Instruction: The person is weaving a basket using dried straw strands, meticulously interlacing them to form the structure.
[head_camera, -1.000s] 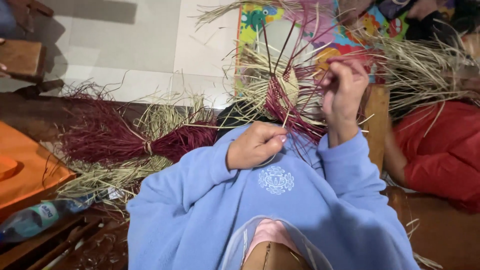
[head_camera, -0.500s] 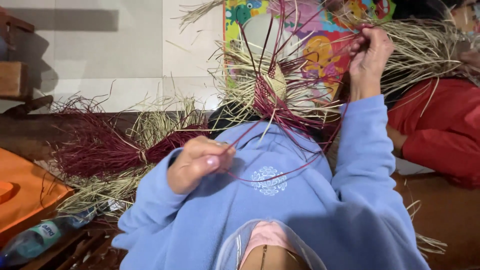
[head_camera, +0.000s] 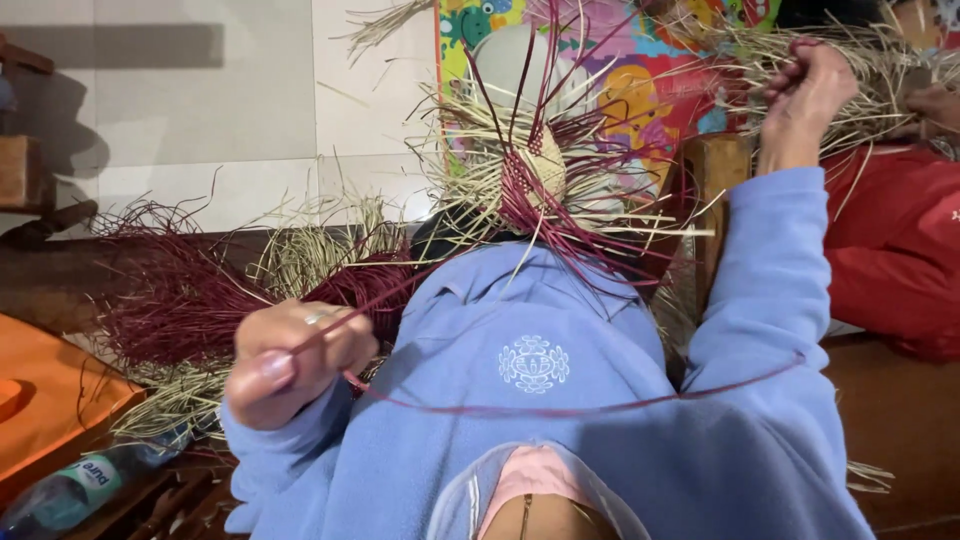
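My left hand (head_camera: 290, 365) is closed in a fist around a maroon straw strand (head_camera: 560, 408); the strand runs from this fist in a low loop across my blue sweater (head_camera: 535, 330) and seems to go up toward the half-woven straw piece (head_camera: 535, 180), which rests on my knees, just in front of me. My right hand (head_camera: 805, 95) is lifted high at the right side, fingers pinched shut on thin red strands; I cannot tell exactly how many it keeps. I judge that the step is to draw one strand tight through the weave; for this the pull should be slow and even, along the line of the strand, so it does not snap or bend sharply; the loop on my sweater must not catch on the loose natural and maroon ends standing out of the piece. Beside my left hand lies a bundle of maroon straw (head_camera: 180, 300) on natural straw; an orange surface (head_camera: 50, 400) and a plastic bottle (head_camera: 70, 490) are near; a person in a red garment (head_camera: 900, 250) sits at the right.
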